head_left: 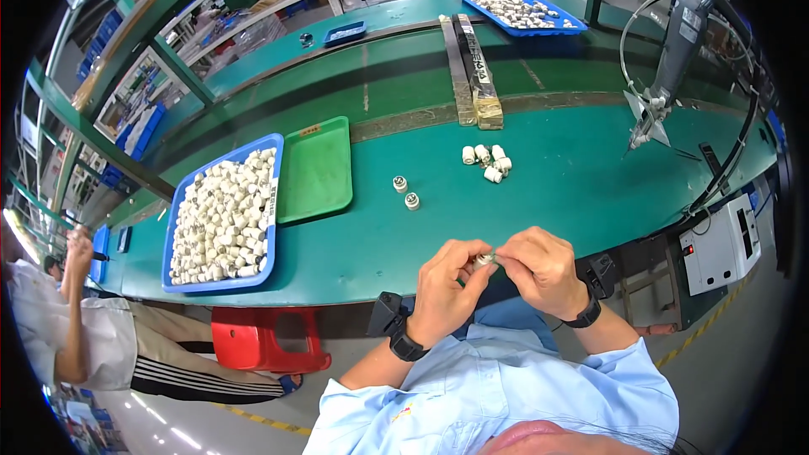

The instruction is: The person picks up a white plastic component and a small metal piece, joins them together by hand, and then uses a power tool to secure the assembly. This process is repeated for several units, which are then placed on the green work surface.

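Near the front edge of the green table my left hand (452,284) pinches a small white cylindrical part (484,260) between thumb and fingers. Close against it, my right hand (540,271) has its thumb and fingertips pressed together at the same part; whether it grips a separate piece is too small to tell. Two white cylindrical parts (412,200) stand upright on the table, with dark marks on their tops. Farther right lies a small group of several similar white parts (493,173).
A blue tray (274,240) full of white parts and a green tray (340,170) sit at left. Another blue tray (539,31) is at the back. Taped bars (484,84) lie mid-table. A grey hanging tool (681,44) is at right. A person (93,320) and red stool (244,339) are left.
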The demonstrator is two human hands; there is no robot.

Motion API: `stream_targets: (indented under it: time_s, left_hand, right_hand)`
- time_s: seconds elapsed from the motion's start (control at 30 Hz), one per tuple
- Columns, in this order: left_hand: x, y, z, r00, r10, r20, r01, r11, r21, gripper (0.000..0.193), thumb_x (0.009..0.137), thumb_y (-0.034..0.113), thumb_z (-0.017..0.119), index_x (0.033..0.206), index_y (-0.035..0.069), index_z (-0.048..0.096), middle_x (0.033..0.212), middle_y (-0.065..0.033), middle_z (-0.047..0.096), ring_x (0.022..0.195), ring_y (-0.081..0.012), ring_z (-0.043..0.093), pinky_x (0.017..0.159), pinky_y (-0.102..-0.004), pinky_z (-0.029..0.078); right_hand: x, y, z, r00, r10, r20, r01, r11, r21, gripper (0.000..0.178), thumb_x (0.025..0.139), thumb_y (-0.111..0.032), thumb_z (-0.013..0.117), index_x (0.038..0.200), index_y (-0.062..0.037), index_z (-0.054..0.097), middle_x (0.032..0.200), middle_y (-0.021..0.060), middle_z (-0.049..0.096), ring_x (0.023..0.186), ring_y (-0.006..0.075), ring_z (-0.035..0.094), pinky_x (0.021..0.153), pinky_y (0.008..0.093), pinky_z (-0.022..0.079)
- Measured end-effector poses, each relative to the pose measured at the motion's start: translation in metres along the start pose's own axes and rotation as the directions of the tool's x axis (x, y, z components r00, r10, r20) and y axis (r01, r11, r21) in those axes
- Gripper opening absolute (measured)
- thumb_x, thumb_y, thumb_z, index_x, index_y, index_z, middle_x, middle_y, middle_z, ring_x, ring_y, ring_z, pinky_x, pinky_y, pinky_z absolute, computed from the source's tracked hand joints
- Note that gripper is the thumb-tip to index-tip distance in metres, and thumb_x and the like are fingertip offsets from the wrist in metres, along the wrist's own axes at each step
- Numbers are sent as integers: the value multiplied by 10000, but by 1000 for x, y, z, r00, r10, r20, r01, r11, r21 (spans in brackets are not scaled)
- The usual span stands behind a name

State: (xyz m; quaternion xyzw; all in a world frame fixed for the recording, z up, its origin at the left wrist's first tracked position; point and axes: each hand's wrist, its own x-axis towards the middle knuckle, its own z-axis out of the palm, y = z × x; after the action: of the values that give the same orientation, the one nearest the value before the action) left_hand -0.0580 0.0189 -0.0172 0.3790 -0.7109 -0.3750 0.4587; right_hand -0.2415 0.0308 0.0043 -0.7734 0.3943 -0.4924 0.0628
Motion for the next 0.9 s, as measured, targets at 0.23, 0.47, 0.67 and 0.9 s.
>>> stream_targets:
  time_s: [0.23, 0.47, 0.67, 0.9]
  left_hand:
    - [-2, -5, -4, 942, -258, 213, 333, 791, -513, 202, 921, 17, 694, 1107, -7, 620, 988, -49, 663, 802, -75, 650, 672, -219, 537]
    - [-13, -15, 1, 971, -145, 190, 232, 760, -607, 210, 916, -45, 686, 1098, -12, 587, 1031, -75, 659, 947, -108, 671, 791, -229, 574]
    - [-20, -16, -1, 965, -145, 218, 244, 797, -552, 226, 909, -68, 685, 1100, -6, 581, 1052, -67, 651, 941, -94, 660, 793, -226, 562]
    - [-20, -13, -3, 961, -213, 178, 277, 782, -559, 209, 925, -37, 684, 1106, -9, 583, 984, -41, 659, 869, -55, 643, 735, -207, 533]
  right_hand:
    - [-5, 5, 0, 1000, -9, -25, 11, 999, 44, 189, 711, 90, 734, 872, -6, 708, 810, 97, 689, 675, 225, 650, 567, 323, 504]
    - [-12, -2, 0, 992, 112, 66, -121, 978, 171, 162, 769, 55, 724, 924, 9, 732, 820, 108, 690, 687, 225, 662, 585, 317, 514]
    - [-17, -1, -4, 953, 227, 200, -277, 920, 278, 126, 820, 14, 728, 945, 19, 743, 828, 124, 702, 698, 202, 674, 583, 295, 512]
    - [-23, -3, 6, 903, 382, 197, -428, 837, 341, 99, 827, 23, 732, 926, 26, 728, 832, 135, 701, 688, 206, 671, 562, 292, 499]
